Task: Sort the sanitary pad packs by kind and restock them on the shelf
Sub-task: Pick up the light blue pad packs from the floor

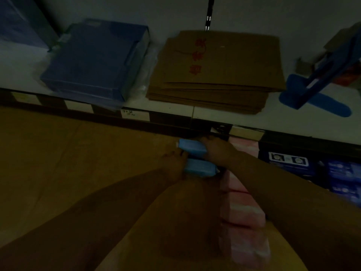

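At the frame's centre, one light blue pack (192,147) is clamped in the right hand (218,151) and another blue pack (200,168) in the left hand (173,163). Pink packs (244,212) are stacked just beside them, lower right, below the shelf edge (136,122).

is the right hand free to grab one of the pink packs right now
Probably not yet. The right hand is closed on a light blue pack. The pink packs lie just below its forearm, uncovered, so it looks easy once emptied.
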Action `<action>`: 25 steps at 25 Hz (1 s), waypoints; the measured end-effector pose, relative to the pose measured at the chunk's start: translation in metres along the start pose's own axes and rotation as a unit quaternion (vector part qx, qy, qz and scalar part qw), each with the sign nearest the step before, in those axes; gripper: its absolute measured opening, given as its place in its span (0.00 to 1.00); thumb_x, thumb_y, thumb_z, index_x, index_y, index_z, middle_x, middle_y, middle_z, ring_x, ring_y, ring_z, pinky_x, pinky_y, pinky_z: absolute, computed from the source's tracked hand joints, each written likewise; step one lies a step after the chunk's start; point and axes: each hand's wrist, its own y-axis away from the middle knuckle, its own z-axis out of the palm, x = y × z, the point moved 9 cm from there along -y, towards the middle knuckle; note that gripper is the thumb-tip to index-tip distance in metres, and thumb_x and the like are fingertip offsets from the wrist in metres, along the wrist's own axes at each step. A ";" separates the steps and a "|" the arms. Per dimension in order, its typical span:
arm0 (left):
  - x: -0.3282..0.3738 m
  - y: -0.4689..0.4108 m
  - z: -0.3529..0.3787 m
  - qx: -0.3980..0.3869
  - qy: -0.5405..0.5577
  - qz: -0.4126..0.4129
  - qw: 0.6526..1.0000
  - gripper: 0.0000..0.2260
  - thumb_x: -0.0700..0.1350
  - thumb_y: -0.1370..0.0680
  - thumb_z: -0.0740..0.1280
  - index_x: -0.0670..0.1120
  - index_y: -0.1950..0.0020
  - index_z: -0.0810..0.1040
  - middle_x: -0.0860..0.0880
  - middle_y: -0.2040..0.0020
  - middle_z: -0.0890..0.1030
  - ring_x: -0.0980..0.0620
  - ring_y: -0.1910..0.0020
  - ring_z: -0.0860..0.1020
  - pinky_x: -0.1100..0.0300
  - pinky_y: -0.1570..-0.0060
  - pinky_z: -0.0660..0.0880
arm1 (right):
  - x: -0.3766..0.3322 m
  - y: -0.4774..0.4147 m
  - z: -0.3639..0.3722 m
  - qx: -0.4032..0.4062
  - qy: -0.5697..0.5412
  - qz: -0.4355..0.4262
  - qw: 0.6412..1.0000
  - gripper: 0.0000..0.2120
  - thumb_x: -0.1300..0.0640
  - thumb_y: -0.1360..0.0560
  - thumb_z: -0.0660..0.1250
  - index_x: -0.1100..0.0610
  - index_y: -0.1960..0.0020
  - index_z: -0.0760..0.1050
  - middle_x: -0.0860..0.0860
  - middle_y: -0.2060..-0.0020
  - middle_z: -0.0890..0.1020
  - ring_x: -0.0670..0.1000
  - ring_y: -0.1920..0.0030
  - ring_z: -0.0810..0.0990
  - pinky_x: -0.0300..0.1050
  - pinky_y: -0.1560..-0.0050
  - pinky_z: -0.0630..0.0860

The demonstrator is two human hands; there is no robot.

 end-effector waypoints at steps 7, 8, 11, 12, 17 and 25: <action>0.002 -0.013 -0.004 0.004 0.006 -0.002 1.000 0.27 0.51 0.24 0.65 0.42 0.29 0.60 0.42 0.31 0.64 0.44 0.36 0.70 0.51 0.41 0.69 | 0.006 -0.009 0.005 0.016 0.053 0.023 0.998 0.27 0.61 0.26 0.66 0.60 0.30 0.61 0.61 0.36 0.69 0.60 0.36 0.69 0.52 0.40 0.71; 0.001 -0.013 -0.005 0.000 0.016 -0.005 1.000 0.28 0.51 0.24 0.66 0.42 0.29 0.60 0.42 0.31 0.64 0.45 0.36 0.70 0.52 0.41 0.69 | 0.006 -0.009 0.004 0.015 0.056 0.023 0.998 0.27 0.62 0.26 0.66 0.61 0.30 0.62 0.61 0.36 0.69 0.60 0.36 0.69 0.52 0.39 0.71; -0.007 -0.006 -0.008 -0.009 0.068 -0.027 0.997 0.28 0.49 0.24 0.66 0.44 0.28 0.59 0.42 0.30 0.65 0.44 0.35 0.69 0.53 0.39 0.68 | 0.004 -0.007 0.003 0.022 0.054 0.010 0.998 0.26 0.63 0.27 0.66 0.60 0.31 0.63 0.60 0.36 0.70 0.58 0.36 0.70 0.50 0.41 0.71; -0.009 -0.002 -0.011 0.001 0.088 -0.028 0.996 0.27 0.48 0.24 0.66 0.44 0.28 0.59 0.42 0.31 0.65 0.44 0.36 0.70 0.53 0.39 0.68 | 0.003 -0.005 0.001 0.025 0.050 0.004 0.998 0.25 0.61 0.27 0.67 0.60 0.32 0.64 0.60 0.37 0.71 0.58 0.37 0.71 0.49 0.42 0.71; -0.011 0.027 -0.029 0.048 0.189 -0.018 0.981 0.27 0.44 0.26 0.69 0.44 0.29 0.63 0.43 0.32 0.69 0.47 0.35 0.69 0.59 0.40 0.66 | 0.001 0.009 -0.021 0.035 0.007 0.000 0.999 0.24 0.59 0.29 0.71 0.61 0.35 0.69 0.59 0.40 0.76 0.57 0.41 0.75 0.46 0.47 0.73; -0.007 0.083 -0.093 0.046 0.267 0.036 0.962 0.26 0.43 0.31 0.75 0.48 0.37 0.68 0.52 0.43 0.74 0.60 0.48 0.69 0.72 0.59 0.67 | 0.008 0.057 -0.092 0.070 -0.313 0.027 0.947 0.22 0.68 0.33 0.73 0.63 0.40 0.74 0.59 0.45 0.77 0.50 0.53 0.76 0.41 0.57 0.75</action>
